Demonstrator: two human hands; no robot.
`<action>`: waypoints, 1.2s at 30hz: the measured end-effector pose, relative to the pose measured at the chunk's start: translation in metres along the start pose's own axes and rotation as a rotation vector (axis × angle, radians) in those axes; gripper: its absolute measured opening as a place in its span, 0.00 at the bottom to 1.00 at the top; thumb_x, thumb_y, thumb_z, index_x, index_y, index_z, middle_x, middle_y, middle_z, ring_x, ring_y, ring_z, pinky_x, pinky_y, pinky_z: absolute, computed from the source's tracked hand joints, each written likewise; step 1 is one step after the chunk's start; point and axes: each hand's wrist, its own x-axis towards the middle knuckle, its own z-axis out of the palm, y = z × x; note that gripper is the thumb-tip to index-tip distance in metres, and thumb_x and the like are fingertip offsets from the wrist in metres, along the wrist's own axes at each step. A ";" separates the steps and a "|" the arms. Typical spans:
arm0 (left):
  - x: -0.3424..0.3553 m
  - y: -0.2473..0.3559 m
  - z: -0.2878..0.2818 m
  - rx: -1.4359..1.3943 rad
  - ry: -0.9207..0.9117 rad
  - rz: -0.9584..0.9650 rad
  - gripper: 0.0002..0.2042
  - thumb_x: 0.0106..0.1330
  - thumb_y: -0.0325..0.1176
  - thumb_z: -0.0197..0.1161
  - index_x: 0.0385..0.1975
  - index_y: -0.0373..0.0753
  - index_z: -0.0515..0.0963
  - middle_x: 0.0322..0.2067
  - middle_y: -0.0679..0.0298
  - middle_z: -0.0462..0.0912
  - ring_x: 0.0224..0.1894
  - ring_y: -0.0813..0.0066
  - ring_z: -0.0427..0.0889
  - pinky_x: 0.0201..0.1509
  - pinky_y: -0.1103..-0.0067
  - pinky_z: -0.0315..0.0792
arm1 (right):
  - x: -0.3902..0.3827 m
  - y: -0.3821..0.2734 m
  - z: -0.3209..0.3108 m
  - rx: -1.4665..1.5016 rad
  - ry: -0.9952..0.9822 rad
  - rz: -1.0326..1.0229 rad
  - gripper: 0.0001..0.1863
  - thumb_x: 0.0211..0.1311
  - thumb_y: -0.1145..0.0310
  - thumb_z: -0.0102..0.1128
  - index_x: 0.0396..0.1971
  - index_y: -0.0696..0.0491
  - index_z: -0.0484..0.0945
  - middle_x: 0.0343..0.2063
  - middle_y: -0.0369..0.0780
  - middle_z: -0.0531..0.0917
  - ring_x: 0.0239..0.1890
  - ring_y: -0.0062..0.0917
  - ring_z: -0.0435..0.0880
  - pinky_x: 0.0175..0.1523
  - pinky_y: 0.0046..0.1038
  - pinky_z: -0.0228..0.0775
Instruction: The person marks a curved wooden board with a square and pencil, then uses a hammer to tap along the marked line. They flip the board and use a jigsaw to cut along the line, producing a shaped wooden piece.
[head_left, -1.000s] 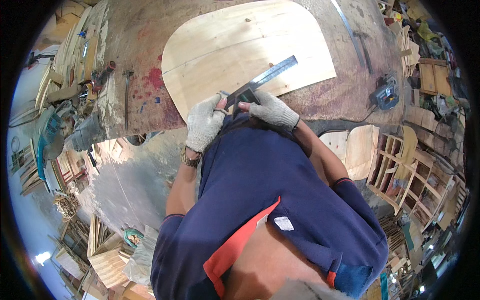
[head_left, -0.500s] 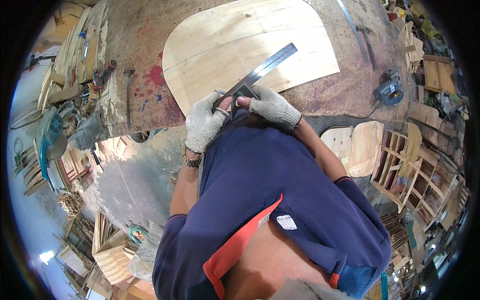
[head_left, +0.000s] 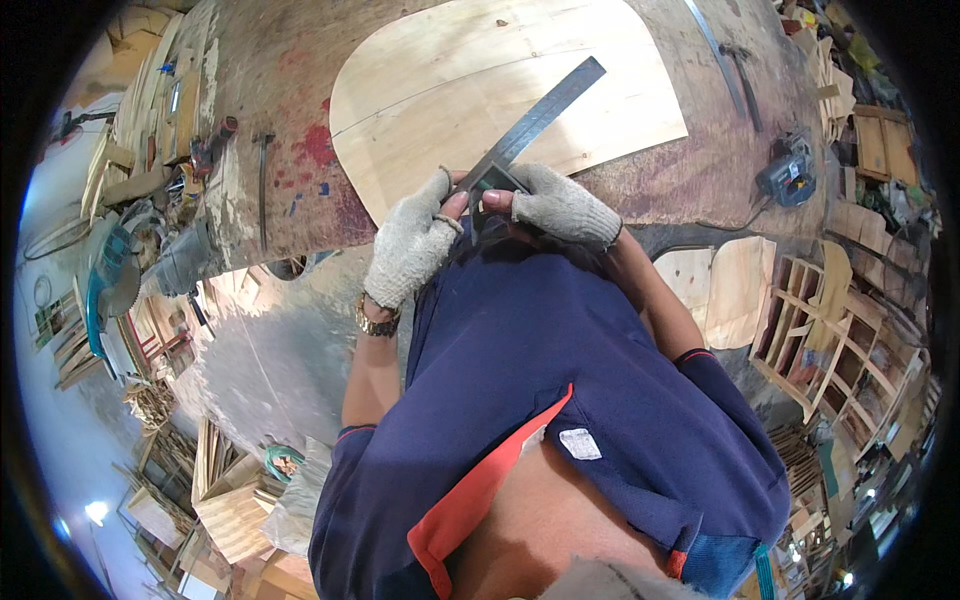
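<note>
My left hand [head_left: 414, 240], in a white knitted fingerless glove, is closed on a metal try square [head_left: 535, 121] at the bench's front edge, near my waist. My right hand [head_left: 556, 207], gloved the same way, also grips it, thumb on the stock. The long ruled blade points up and right over a pale plywood panel [head_left: 450, 70] with rounded corners and a pencil curve across it. The panel lies on a worn, paint-stained bench [head_left: 272, 75]. My fingertips are partly hidden by the tool.
A power drill [head_left: 210, 147] and a hammer [head_left: 264, 170] lie left, a jigsaw [head_left: 786, 170], steel rule [head_left: 716, 45] and second hammer [head_left: 745, 85] right. A teal saw [head_left: 110, 280] stands far left; plywood pieces [head_left: 735, 292] and a wooden frame [head_left: 815, 340] sit below at right.
The square's blade has tilted to point more steeply upward over the panel. Both hands have shifted slightly with it, still gripping it; my view has moved a little.
</note>
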 end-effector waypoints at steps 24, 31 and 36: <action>-0.002 0.012 0.003 -0.168 -0.033 -0.156 0.17 0.77 0.40 0.58 0.59 0.38 0.78 0.31 0.64 0.84 0.35 0.80 0.78 0.42 0.79 0.73 | -0.003 -0.009 -0.005 -0.110 -0.071 -0.030 0.26 0.71 0.47 0.61 0.46 0.59 0.80 0.16 0.32 0.77 0.16 0.15 0.75 0.20 0.21 0.64; -0.004 0.010 0.004 -0.162 -0.005 -0.166 0.19 0.76 0.43 0.59 0.59 0.38 0.79 0.31 0.64 0.84 0.35 0.83 0.76 0.42 0.79 0.73 | -0.009 -0.012 -0.004 -0.120 -0.061 -0.088 0.28 0.70 0.44 0.61 0.44 0.59 0.80 0.15 0.31 0.77 0.16 0.15 0.76 0.20 0.20 0.65; -0.005 0.014 0.005 -0.183 0.011 -0.146 0.19 0.76 0.44 0.58 0.59 0.39 0.79 0.29 0.63 0.84 0.33 0.81 0.78 0.41 0.78 0.74 | -0.008 -0.012 -0.004 -0.151 -0.059 -0.079 0.28 0.70 0.43 0.61 0.42 0.59 0.80 0.15 0.31 0.77 0.16 0.15 0.76 0.20 0.21 0.66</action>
